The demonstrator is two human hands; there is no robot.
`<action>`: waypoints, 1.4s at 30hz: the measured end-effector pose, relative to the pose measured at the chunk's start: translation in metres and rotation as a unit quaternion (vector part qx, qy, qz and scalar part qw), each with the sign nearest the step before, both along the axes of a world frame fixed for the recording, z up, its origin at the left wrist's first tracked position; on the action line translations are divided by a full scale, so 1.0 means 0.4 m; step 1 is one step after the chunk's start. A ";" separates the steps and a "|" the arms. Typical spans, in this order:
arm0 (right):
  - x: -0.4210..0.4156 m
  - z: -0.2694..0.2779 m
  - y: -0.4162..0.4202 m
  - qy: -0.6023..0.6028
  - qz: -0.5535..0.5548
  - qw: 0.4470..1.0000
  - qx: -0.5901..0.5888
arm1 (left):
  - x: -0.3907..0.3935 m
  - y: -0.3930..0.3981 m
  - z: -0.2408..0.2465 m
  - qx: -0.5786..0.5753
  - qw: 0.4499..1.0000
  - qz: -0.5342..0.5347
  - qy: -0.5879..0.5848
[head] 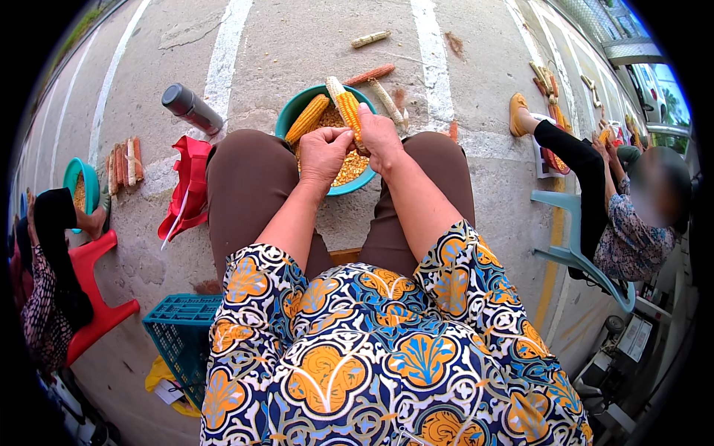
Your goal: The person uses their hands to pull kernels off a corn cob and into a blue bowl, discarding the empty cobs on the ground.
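My right hand [381, 136] grips a partly shelled corn cob [348, 108] over a teal basin [283, 114] between my knees. The cob's upper end is bare and pale, while yellow kernels remain along its lower part. Close beside it, my left hand [326, 153] has its thumb and forefinger pinched together at the cob's lower left side; whether a kernel is between them cannot be seen. Loose kernels [351, 167] lie in the basin under my hands. Whole yellow cobs [307, 119] rest at the basin's left side.
Bare cobs [371, 39] lie on the concrete beyond the basin. A grey flask [192, 108] and red bag [187, 189] are at left, above a teal crate [181, 334]. Seated people flank me: one by a red stool [100, 290], another on a blue-green chair [574, 245] holding corn.
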State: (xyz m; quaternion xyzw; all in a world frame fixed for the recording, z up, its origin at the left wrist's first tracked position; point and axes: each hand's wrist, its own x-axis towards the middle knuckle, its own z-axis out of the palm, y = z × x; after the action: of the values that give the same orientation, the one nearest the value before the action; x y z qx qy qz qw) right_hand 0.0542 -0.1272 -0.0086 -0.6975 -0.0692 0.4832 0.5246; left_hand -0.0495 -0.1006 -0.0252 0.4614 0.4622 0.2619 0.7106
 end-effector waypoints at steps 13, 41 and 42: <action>0.021 -0.071 0.003 -0.017 0.021 0.999 0.021 | 0.002 -0.001 0.016 -0.058 0.998 0.008 -0.036; 0.012 -0.045 0.013 0.011 -0.038 0.998 0.048 | 0.003 0.012 0.003 -0.149 0.982 0.080 -0.085; 0.014 -0.042 0.013 0.011 -0.038 0.998 0.044 | 0.001 0.015 -0.001 -0.145 0.982 0.085 -0.080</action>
State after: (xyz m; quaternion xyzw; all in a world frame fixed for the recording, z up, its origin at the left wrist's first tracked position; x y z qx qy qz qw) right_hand 0.0596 -0.1221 -0.0255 -0.6709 -0.0583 0.4670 0.5730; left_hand -0.0492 -0.0945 -0.0256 0.2896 0.4745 0.2875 0.7799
